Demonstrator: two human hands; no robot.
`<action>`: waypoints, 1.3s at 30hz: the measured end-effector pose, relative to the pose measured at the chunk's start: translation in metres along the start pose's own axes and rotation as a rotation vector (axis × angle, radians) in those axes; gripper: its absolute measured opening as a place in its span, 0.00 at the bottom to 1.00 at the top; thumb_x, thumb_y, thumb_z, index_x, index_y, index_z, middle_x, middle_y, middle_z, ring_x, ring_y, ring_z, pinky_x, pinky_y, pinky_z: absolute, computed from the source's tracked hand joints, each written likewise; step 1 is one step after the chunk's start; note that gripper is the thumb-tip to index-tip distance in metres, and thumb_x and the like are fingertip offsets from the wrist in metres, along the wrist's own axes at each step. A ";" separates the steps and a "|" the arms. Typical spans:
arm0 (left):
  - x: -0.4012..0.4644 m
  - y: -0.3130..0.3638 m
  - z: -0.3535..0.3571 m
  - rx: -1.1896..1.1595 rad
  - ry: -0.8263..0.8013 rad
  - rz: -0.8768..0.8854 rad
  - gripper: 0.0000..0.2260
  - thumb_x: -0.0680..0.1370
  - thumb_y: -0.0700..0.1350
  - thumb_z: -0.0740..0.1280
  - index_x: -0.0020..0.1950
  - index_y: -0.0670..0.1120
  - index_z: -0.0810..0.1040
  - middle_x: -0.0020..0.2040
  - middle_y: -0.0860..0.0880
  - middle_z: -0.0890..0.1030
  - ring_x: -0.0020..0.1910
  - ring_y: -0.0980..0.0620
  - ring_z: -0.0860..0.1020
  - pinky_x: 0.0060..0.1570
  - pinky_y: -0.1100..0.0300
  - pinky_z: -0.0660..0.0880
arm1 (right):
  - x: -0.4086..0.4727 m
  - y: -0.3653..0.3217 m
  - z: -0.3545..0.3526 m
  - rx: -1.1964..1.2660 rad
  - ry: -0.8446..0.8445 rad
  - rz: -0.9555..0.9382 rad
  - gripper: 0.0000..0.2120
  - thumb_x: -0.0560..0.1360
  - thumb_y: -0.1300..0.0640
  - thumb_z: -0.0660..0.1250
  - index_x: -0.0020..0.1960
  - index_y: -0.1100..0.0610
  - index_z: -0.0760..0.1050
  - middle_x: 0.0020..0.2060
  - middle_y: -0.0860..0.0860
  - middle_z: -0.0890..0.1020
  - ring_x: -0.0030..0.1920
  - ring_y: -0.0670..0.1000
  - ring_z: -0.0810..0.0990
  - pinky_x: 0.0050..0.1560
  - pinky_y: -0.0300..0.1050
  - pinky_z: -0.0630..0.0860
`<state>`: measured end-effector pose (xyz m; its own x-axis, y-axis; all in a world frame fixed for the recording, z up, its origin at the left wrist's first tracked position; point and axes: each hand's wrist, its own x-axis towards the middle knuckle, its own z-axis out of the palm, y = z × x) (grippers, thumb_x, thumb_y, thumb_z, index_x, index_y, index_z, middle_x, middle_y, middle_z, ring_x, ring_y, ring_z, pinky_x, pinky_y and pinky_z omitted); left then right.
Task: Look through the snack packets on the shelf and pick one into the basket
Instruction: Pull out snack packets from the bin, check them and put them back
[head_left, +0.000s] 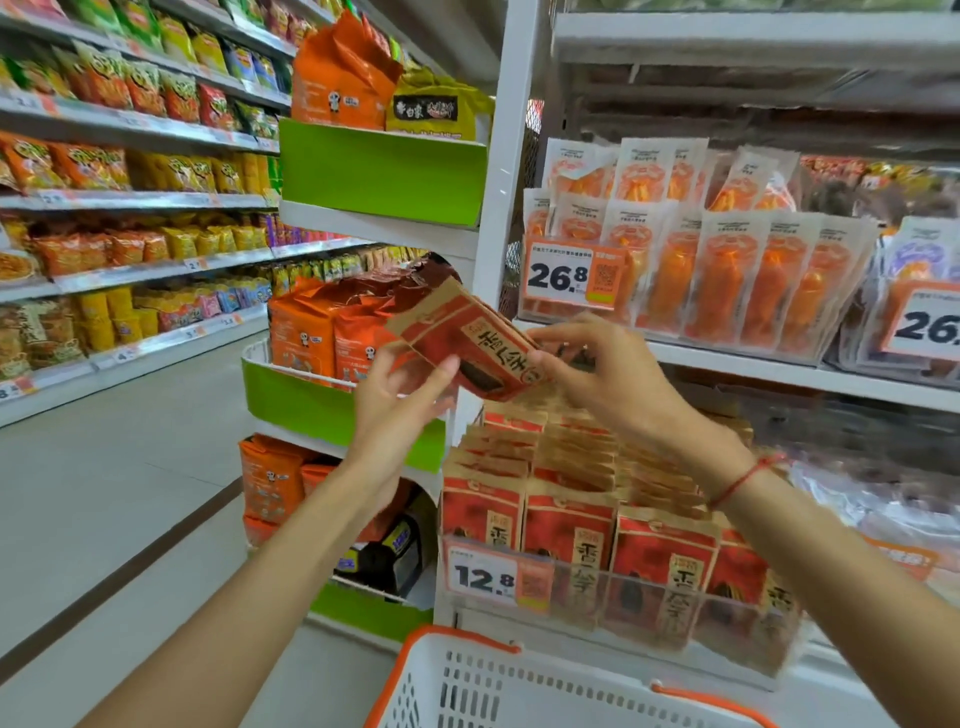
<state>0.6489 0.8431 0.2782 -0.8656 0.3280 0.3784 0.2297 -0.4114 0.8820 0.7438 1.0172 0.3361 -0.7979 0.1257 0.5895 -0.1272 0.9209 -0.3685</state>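
Nearest the viewer, the white basket (519, 686) with orange rim and handles sits at the lower edge, mouth open upward, directly below the raised forearms. Just beyond it, a clear-fronted shelf bin (623, 597) holds upright rows of red-and-kraft packets behind a 12.8 price tag (485, 577). Above the bin, both hands hold one snack packet (467, 345), tilted, printed face toward the camera: the left hand (400, 395) pinches its lower left edge between thumb and fingers; the right hand (602, 374) pinches its right end, though how far the fingers wrap behind cannot be told.

Step in hand, by judgement: inspecting a candidate packet; none lies in the basket yet. The next move calls for lowering the packet straight down, clearing the bin's front lip and the basket's far handle. Open air lies between hands and basket; the aisle floor (130, 493) to the left is free. Farther back, the upper shelf (753, 364) carries orange sachets, priced 26.8.
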 end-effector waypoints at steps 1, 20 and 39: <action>0.005 -0.004 0.002 0.021 0.029 0.014 0.12 0.76 0.41 0.71 0.55 0.53 0.75 0.54 0.48 0.83 0.49 0.57 0.83 0.49 0.61 0.80 | 0.006 0.004 0.004 -0.038 0.004 -0.005 0.13 0.78 0.50 0.67 0.61 0.49 0.80 0.44 0.50 0.80 0.42 0.50 0.79 0.43 0.56 0.78; 0.067 -0.042 -0.011 0.453 -0.079 0.029 0.10 0.74 0.44 0.74 0.48 0.56 0.75 0.46 0.53 0.83 0.45 0.54 0.83 0.38 0.60 0.79 | 0.044 0.049 0.039 -0.011 -0.200 0.140 0.10 0.74 0.47 0.71 0.54 0.47 0.82 0.43 0.48 0.86 0.44 0.45 0.83 0.48 0.50 0.80; 0.071 -0.051 -0.003 0.840 -0.258 0.007 0.07 0.76 0.52 0.71 0.52 0.53 0.82 0.42 0.60 0.81 0.47 0.58 0.81 0.55 0.49 0.78 | 0.032 0.059 0.046 -0.203 -0.316 0.211 0.10 0.71 0.46 0.74 0.45 0.51 0.82 0.32 0.43 0.78 0.38 0.48 0.78 0.42 0.47 0.76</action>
<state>0.5741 0.8846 0.2593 -0.7584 0.5518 0.3468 0.5744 0.3145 0.7557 0.6839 1.0589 0.2998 -0.9394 0.2289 0.2551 0.1515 0.9450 -0.2899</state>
